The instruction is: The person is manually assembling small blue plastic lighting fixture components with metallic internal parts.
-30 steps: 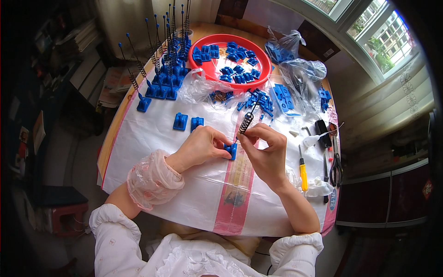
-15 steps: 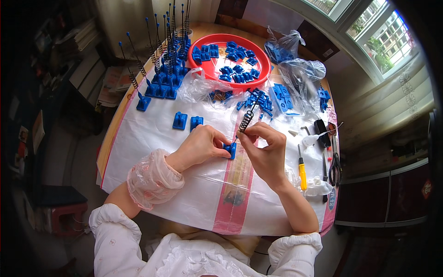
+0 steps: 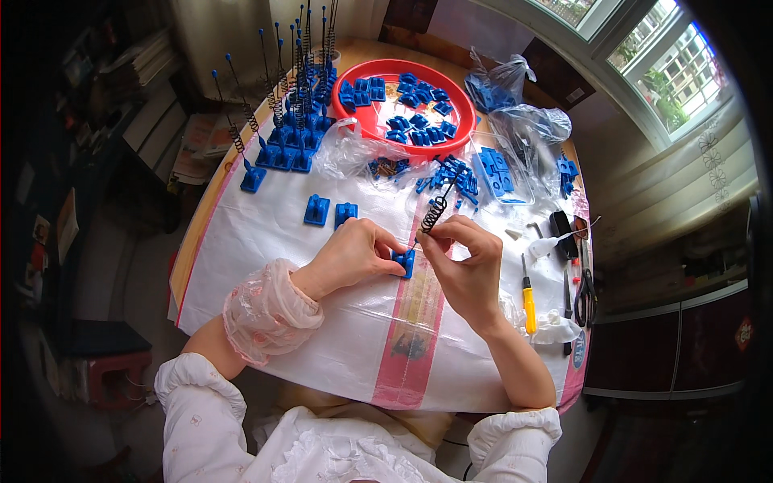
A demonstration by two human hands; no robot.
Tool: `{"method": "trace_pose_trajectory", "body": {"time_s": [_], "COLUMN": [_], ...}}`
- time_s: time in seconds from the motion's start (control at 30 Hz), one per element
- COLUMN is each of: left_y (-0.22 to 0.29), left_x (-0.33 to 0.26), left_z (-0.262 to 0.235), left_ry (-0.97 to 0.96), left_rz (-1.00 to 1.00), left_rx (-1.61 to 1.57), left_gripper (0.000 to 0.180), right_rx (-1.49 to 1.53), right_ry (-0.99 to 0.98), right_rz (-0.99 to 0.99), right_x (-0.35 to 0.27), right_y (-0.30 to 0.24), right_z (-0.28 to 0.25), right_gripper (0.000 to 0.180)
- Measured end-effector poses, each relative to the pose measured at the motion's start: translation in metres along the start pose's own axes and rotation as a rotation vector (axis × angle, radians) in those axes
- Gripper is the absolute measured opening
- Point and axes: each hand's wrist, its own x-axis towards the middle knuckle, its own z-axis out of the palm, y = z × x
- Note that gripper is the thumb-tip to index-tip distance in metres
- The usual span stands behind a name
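Note:
My left hand (image 3: 360, 251) pinches a small blue plastic base (image 3: 408, 263) against the covered table. Just to its right, my right hand (image 3: 469, 262) grips a black coiled spring antenna (image 3: 434, 213) low down, near the end that meets the base. The antenna leans up and away from me. My fingers hide whether its lower end sits inside the base. Beyond my left hand lie two loose blue bases (image 3: 316, 210), one partly behind my fingers.
A red round tray (image 3: 465, 137) at the back holds blue parts. Finished-looking antennas on bases (image 3: 286, 153) stand at the back left. Blue pieces (image 3: 455, 179) are heaped before the tray. At right lie a yellow-handled screwdriver (image 3: 529, 310), scissors (image 3: 587, 288) and a white glue bottle (image 3: 542, 245).
Both hands keep nearly the same place and grip. The whole scene shifts slightly in the picture; the antenna tilts a little more to the right.

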Motion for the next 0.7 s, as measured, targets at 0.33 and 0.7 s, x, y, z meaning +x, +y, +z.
{"method": "trace_pose_trajectory", "body": {"time_s": [0.33,0.7], "left_y": [0.0003,-0.0020], "left_x": [-0.0008,-0.0001], "left_z": [-0.0006,0.0001], "left_ry": [0.003,0.004], "left_rz": [-0.027,-0.023], "left_rx": [0.001,0.013], "left_gripper": [0.035,0.036], "right_rx": [-0.001,0.002], "right_ry": [-0.009,-0.013], "right_rz": [0.010,0.015], "right_x": [0.0003,0.0008], "right_y": [-0.0006,-0.0018], "right_z": [-0.0004,-0.0008], "right_gripper": [0.006,0.005]}}
